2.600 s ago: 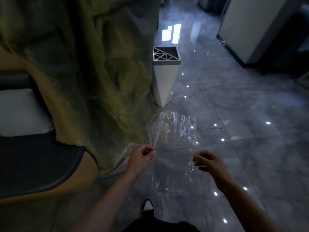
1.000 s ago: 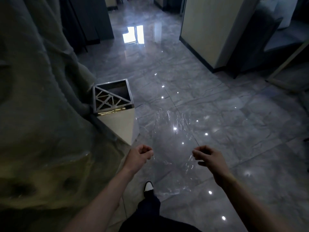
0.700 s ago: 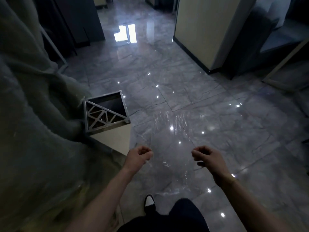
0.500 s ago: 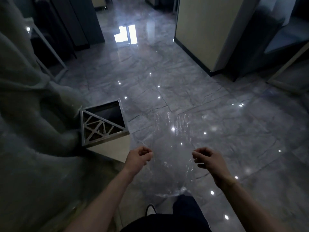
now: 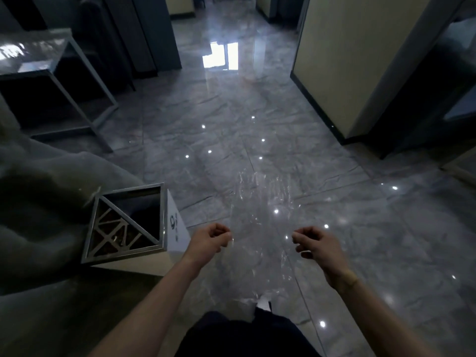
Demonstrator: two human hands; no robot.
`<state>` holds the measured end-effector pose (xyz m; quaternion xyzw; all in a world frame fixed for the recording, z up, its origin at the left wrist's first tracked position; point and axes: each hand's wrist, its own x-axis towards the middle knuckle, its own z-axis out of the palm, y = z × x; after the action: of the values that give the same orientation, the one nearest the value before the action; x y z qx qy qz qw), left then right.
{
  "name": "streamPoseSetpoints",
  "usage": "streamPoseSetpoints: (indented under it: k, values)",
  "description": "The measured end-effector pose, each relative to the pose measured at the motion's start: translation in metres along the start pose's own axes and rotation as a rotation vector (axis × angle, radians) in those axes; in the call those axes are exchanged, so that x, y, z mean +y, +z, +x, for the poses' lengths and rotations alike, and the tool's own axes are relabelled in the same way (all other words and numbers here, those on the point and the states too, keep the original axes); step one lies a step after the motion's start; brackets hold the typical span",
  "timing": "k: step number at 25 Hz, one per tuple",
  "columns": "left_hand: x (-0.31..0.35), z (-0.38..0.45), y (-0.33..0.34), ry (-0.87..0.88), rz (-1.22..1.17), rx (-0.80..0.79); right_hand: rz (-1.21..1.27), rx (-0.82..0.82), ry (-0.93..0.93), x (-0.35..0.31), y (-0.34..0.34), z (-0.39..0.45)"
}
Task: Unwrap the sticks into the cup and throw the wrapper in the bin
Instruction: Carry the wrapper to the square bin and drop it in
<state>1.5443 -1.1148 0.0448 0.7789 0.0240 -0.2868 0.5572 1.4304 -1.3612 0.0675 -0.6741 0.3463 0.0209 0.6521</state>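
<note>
I judge the unwrapping part to be done with: no sticks and no cup show anywhere in the frame, and what I carry is the wrapper (image 5: 260, 228) alone, a clear sheet of film stretched between my two hands at the lower middle of the picture. My left hand (image 5: 210, 239) has its grip pressed together on the film's left edge, thumb against curled fingers. My right hand (image 5: 318, 244) pinches the right edge the same way, though the film is so transparent there that I cannot make out the exact point of contact. The sheet hangs in front of me, wrinkled, with floor lights glinting through it.

So the step in hand is the disposal. The bin (image 5: 128, 222) stands at the lower left, just beside my left hand, a white square body with a metal frame on top. Half of that top is a lattice, the other half an open dark triangle. The next move, as I see it, calls for gathering the sheet into one hand so it does not drape over the rim, then swinging left and dropping it through the open half.

No working surface is in sight. Under me is a glossy grey marble floor (image 5: 360, 228). A draped grey cloth (image 5: 43, 202) fills the left edge, a metal-framed table (image 5: 51, 47) sits upper left, and a cream wall panel (image 5: 347, 60) stands upper right. The room is dim.
</note>
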Motion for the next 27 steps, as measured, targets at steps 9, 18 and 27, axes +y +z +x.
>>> streamPoseSetpoints:
  k: [9,18,27]
  values:
    - [0.026,0.063,0.003,-0.02,-0.089,0.129,-0.021,-0.123,0.018,-0.052,0.003,0.1]
    - [0.032,0.143,-0.054,-0.092,-0.306,0.324,-0.166,-0.342,0.038,-0.118,0.09,0.209]
    - [-0.012,0.145,-0.14,-0.222,-0.527,0.634,-0.435,-0.777,0.067,-0.166,0.246,0.266]
